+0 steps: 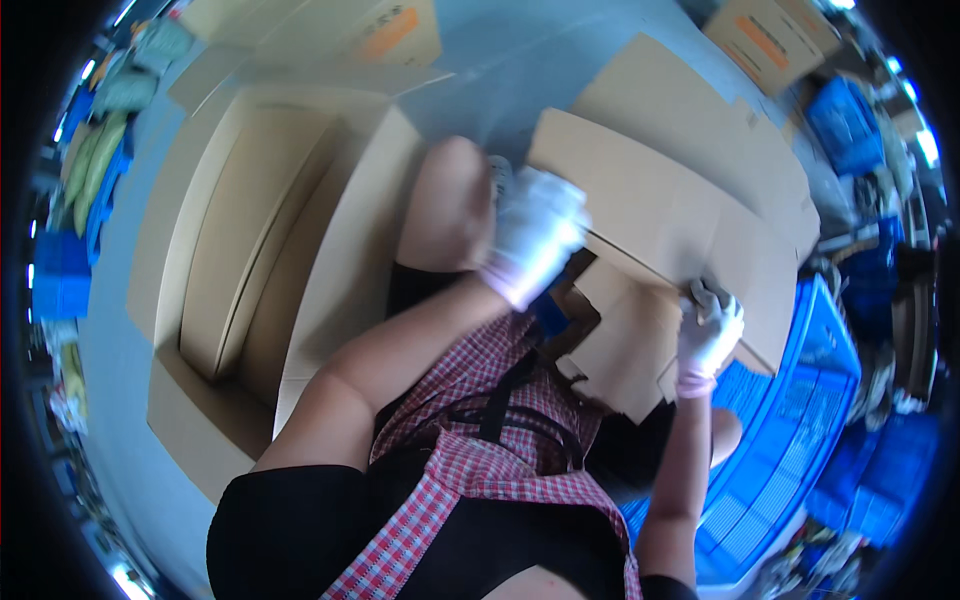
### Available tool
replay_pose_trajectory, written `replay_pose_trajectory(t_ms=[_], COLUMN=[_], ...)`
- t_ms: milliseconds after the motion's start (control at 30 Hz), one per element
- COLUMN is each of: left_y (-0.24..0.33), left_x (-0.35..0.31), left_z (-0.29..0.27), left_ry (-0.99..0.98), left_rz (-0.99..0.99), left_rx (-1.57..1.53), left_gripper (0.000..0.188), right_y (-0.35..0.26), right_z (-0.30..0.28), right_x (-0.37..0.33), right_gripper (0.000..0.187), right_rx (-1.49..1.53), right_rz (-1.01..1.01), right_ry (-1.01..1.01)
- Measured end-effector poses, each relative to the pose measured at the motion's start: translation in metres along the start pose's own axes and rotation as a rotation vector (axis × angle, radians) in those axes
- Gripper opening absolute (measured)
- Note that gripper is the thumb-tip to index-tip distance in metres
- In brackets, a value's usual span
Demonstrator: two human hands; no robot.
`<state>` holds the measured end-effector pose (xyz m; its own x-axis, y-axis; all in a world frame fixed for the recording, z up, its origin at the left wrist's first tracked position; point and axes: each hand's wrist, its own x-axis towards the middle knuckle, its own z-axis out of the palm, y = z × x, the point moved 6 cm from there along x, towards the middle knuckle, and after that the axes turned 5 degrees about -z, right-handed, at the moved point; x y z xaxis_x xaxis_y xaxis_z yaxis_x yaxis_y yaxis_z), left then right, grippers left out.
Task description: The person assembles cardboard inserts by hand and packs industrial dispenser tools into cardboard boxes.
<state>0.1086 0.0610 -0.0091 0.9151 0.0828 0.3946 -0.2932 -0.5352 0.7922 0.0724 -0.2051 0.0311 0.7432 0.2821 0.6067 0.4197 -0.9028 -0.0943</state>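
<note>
A brown cardboard box (660, 195), partly folded with its flaps spread, lies over my lap on the right. My right hand (710, 325), in a white glove, is closed on the near edge of its cardboard, the fingers curled over the top. My left hand (540, 235), also gloved in white, is at the box's left corner and smeared by motion. Whether it grips the cardboard cannot be made out. Below the top panel, a notched flap (625, 340) hangs toward my checked apron (480, 460).
A large open carton (350, 240) stands at my left with a cardboard piece (250, 230) inside. Blue plastic crates (770, 420) sit close on the right. More cartons (770, 45) stand farther off; bags (95, 170) and blue bins (60, 275) line the left side.
</note>
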Motion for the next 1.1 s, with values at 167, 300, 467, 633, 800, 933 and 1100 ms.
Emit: replay_pose_trajectory(t_ms=[167, 300, 467, 633, 800, 933, 1100], left_y=[0.110, 0.093, 0.034, -0.034, 0.068, 0.015, 0.076], left_x=[-0.046, -0.034, 0.000, 0.027, 0.092, 0.183, -0.072], left_z=[0.131, 0.148, 0.094, 0.073, -0.016, -0.120, -0.441], left_ry=[-0.016, -0.058, 0.143, 0.196, -0.229, -0.527, -0.533], left_rz=[0.525, 0.608, 0.298, -0.330, -0.163, 0.272, -0.445], left_rx=[0.428, 0.486, 0.071, -1.167, -0.927, -0.660, -0.502], left_gripper=[0.024, 0.044, 0.053, 0.057, 0.060, 0.048, 0.056], right_y=[0.055, 0.113, 0.152, 0.186, -0.001, -0.085, -0.272], right_z=[0.026, 0.048, 0.098, 0.116, -0.010, -0.021, -0.059], right_x=[0.059, 0.122, 0.114, 0.051, 0.053, 0.098, 0.101], right_gripper=[0.031, 0.063, 0.064, 0.056, 0.060, 0.066, 0.083], right_rx=[0.475, 0.069, 0.423, 1.020, 1.665, 1.324, 1.136], right_rz=[-0.097, -0.237, -0.065, 0.648, 0.717, 0.076, -0.387], right_ry=[-0.849, -0.337, -0.904, -0.887, -0.192, -0.160, -0.071])
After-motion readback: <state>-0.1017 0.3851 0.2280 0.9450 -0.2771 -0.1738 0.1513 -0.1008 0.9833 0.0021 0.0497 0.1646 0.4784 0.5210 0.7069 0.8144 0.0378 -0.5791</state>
